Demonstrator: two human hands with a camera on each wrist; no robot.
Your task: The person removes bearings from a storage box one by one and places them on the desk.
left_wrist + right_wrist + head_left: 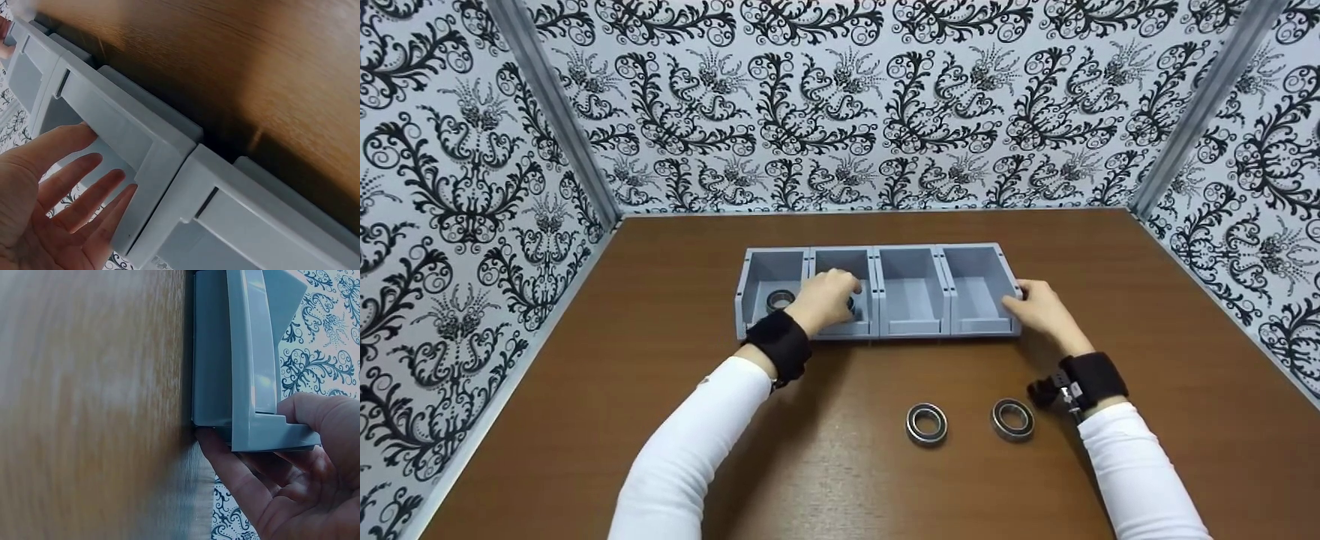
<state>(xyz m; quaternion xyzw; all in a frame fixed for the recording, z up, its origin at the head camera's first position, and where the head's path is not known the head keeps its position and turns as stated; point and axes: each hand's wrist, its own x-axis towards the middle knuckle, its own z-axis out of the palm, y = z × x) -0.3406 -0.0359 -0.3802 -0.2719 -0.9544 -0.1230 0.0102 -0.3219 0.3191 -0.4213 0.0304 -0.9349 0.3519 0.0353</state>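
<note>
A row of joined grey storage bins [915, 328] stands on the table. My left hand [826, 298] reaches into the second bin from the left; in the left wrist view its fingers [79, 211] are spread and hold nothing. A ball bearing [851, 304] shows partly behind that hand, in the same bin. Another bearing [781, 300] lies in the leftmost bin. At the right end, my right hand [1041, 309] grips the side wall of the last bin [270, 433], thumb over the rim and fingers outside and beneath.
Two more bearings lie on the brown table [660, 420] in front of the bins, a left one [926, 424] and a right one [1012, 419] near the right wrist's camera strap [1091, 379]. Patterned wall panels [825, 105] enclose the back and sides.
</note>
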